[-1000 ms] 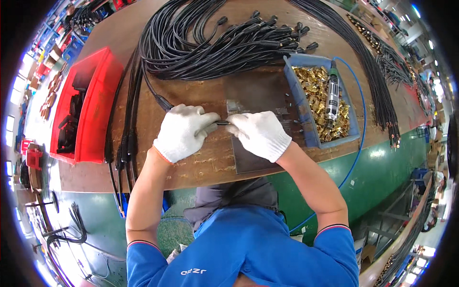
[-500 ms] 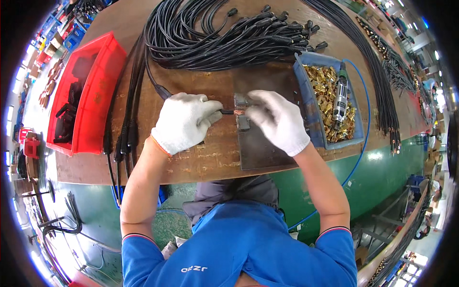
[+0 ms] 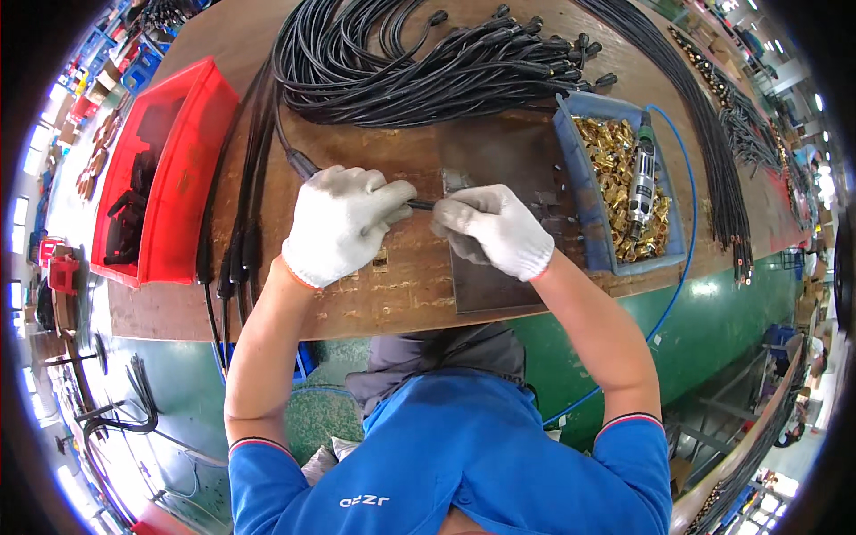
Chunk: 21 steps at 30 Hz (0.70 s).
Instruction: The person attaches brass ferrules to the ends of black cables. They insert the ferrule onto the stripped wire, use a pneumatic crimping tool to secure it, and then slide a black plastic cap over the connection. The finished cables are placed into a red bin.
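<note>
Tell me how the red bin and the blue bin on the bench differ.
The red bin sits at the person's left and is larger; the blue bin sits at the right and is smaller. The red bin holds a few dark parts; the blue bin is heaped with brass fittings and a grey tool. Both are open plastic trays.

Bare wooden bench (image 3: 392, 294) lay open just below both gloved hands. A heap of black cables (image 3: 428, 62) blocked the far side, a red bin (image 3: 192, 178) the left, and a blue tray of brass fittings (image 3: 584, 192) the right.
</note>
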Each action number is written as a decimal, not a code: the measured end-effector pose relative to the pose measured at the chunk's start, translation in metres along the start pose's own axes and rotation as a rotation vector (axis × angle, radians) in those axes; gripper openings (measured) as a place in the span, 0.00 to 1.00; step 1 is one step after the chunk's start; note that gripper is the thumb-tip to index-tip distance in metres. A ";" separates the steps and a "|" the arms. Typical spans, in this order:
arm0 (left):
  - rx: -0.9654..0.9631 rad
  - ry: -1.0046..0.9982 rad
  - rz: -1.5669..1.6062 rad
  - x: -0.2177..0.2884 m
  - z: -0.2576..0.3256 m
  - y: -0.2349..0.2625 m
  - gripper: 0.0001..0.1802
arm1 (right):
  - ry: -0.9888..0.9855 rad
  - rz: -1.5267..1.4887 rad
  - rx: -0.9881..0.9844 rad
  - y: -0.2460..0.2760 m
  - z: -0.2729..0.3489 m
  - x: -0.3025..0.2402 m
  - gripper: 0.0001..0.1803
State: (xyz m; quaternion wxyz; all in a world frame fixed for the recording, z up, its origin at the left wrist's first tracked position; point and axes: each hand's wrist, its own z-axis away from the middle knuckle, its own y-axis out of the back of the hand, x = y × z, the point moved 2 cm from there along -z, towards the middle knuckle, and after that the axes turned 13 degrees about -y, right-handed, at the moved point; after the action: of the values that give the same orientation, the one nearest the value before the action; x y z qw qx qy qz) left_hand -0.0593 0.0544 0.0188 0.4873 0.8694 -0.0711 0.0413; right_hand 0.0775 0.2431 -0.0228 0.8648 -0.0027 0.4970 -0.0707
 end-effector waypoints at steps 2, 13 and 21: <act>-0.009 0.004 -0.015 0.001 0.000 -0.002 0.09 | -0.150 -0.166 -0.046 0.002 0.004 0.006 0.22; -0.016 0.092 0.048 -0.002 -0.003 -0.002 0.12 | -0.280 -0.272 0.062 0.011 0.007 -0.011 0.38; -0.120 0.028 0.012 0.003 0.002 -0.012 0.14 | 0.133 0.598 0.215 0.002 -0.011 -0.011 0.31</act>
State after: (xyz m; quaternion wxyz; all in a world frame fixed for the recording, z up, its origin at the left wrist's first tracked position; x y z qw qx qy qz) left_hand -0.0548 0.0590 0.0079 0.5392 0.8375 -0.0720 0.0522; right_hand 0.0628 0.2474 -0.0197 0.8084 0.2394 0.5208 0.1342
